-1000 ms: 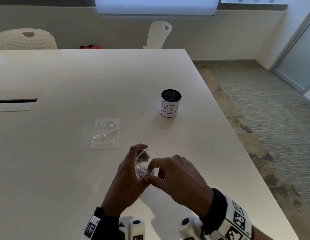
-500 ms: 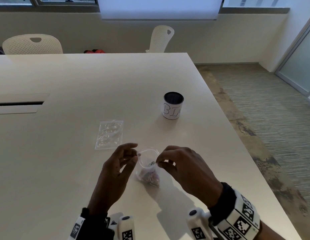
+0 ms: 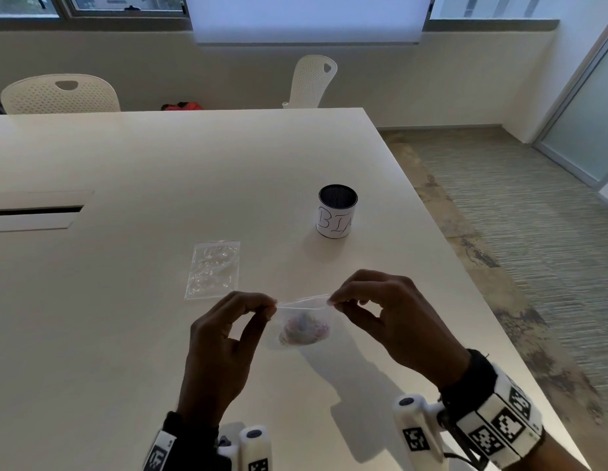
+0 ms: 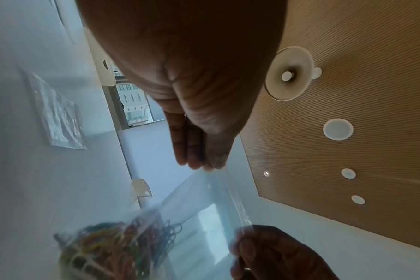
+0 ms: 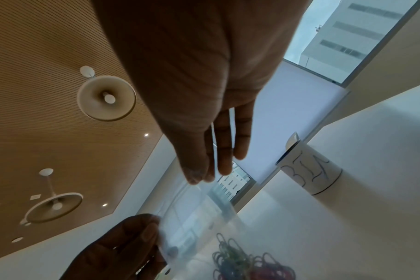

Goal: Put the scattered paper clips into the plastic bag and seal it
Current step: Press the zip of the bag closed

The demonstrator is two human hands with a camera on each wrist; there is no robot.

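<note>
A small clear plastic bag [image 3: 304,321] hangs just above the white table [image 3: 126,334], with a bunch of coloured paper clips [image 3: 304,329] in its bottom. My left hand [image 3: 267,305] pinches the left end of the bag's top strip. My right hand [image 3: 333,300] pinches the right end, and the strip is stretched flat between them. In the left wrist view my left hand [image 4: 204,166] holds the bag [image 4: 204,204] over the paper clips [image 4: 117,244]. The right wrist view has my right hand [image 5: 199,178] on the bag [image 5: 199,212], paper clips [image 5: 247,263] below.
A stack of spare clear bags [image 3: 214,268] lies flat to the left, beyond my hands. A black mesh cup with a white label reading "BIN" [image 3: 336,212] stands further back on the right. The table's right edge [image 3: 465,300] runs close by my right hand.
My hands have drawn apart and pulled the bag's mouth from a round opening into a flat, taut line. The bag with the clips has lifted slightly and hangs between them.
</note>
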